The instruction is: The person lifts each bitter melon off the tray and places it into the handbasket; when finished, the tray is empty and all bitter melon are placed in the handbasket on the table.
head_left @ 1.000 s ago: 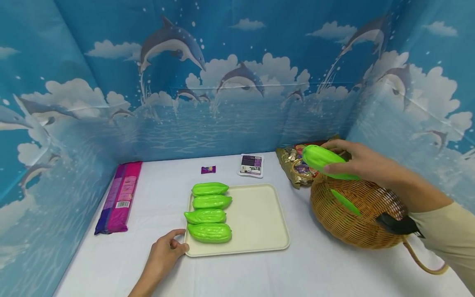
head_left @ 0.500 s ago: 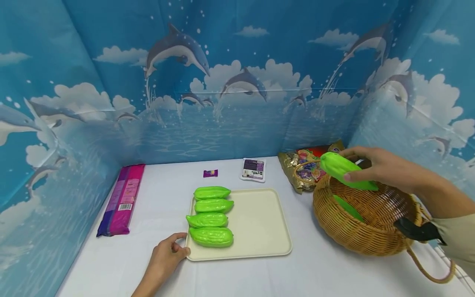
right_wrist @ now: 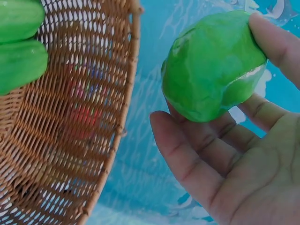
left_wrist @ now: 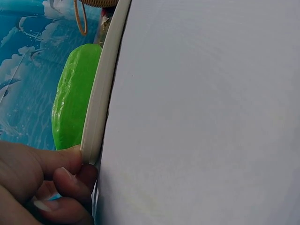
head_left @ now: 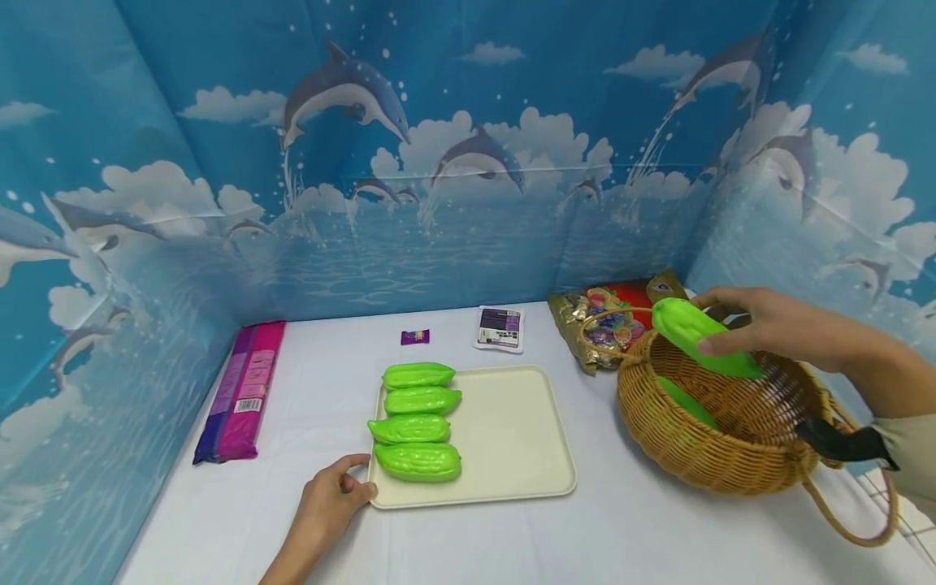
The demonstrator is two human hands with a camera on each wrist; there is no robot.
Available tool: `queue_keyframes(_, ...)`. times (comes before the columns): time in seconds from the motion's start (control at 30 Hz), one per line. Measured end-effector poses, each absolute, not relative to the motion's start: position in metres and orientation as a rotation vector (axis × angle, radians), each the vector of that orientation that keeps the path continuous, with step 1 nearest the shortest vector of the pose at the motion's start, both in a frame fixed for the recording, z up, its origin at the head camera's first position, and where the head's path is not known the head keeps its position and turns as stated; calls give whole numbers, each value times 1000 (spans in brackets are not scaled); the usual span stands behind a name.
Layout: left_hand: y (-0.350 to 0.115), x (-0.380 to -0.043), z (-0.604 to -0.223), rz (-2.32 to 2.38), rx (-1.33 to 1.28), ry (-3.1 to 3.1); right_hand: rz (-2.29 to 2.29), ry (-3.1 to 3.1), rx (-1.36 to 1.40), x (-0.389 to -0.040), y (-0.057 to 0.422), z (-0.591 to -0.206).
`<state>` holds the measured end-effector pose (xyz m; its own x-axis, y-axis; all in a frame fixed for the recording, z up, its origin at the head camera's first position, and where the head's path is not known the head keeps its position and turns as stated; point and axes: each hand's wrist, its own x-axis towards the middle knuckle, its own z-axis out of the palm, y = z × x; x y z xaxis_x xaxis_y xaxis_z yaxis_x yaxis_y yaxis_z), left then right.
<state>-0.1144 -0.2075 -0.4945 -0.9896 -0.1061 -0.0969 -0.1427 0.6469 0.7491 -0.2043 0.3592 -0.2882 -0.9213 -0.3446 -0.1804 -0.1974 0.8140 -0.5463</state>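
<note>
My right hand (head_left: 797, 329) holds a bright green bitter melon (head_left: 698, 335) between thumb and fingers above the wicker basket (head_left: 702, 459). In the right wrist view that bitter melon (right_wrist: 211, 65) is seen end-on, beside the basket rim. Two more bitter melons (right_wrist: 18, 65) lie inside the basket. At the left, my left hand (head_left: 329, 496) pinches the near-left corner of the cream tray (head_left: 512, 431); the left wrist view has its thumb and fingers at the tray rim (left_wrist: 96, 117). Several bitter melons (head_left: 417, 461) lie in a column along the tray's left side.
A gold and red candy bag (head_left: 607, 325) lies behind the basket. A white packet (head_left: 500, 328) and a small purple wrapper (head_left: 414, 336) are behind the tray. A long pink and purple package (head_left: 241, 390) lies at far left. A dolphin-print curtain (head_left: 468, 227) encloses the table.
My right hand has moved right with the bitter melon, farther over the basket. The view has shifted slightly. My left hand keeps its place at the tray corner.
</note>
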Motion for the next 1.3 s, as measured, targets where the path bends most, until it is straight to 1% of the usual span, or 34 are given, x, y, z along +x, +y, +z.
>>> queue_keyframes(0.17, -207, -115, -494, 1285, -213, 2814, -767, 2715, -372, -212, 371, -295)
queue_keyframes(0.57, -207, -115, -495, 1299, -214, 2810, -735, 2652, -379, -227, 402, -320)
queue_keyframes(0.87, -207, -115, -496, 1287, -203, 2816, -779, 2451, -312, -239, 399, -331)
queue_keyframes(1.3, -206, -115, -500, 1281, -236, 2804, -648, 2295, -243, -254, 398, -351)
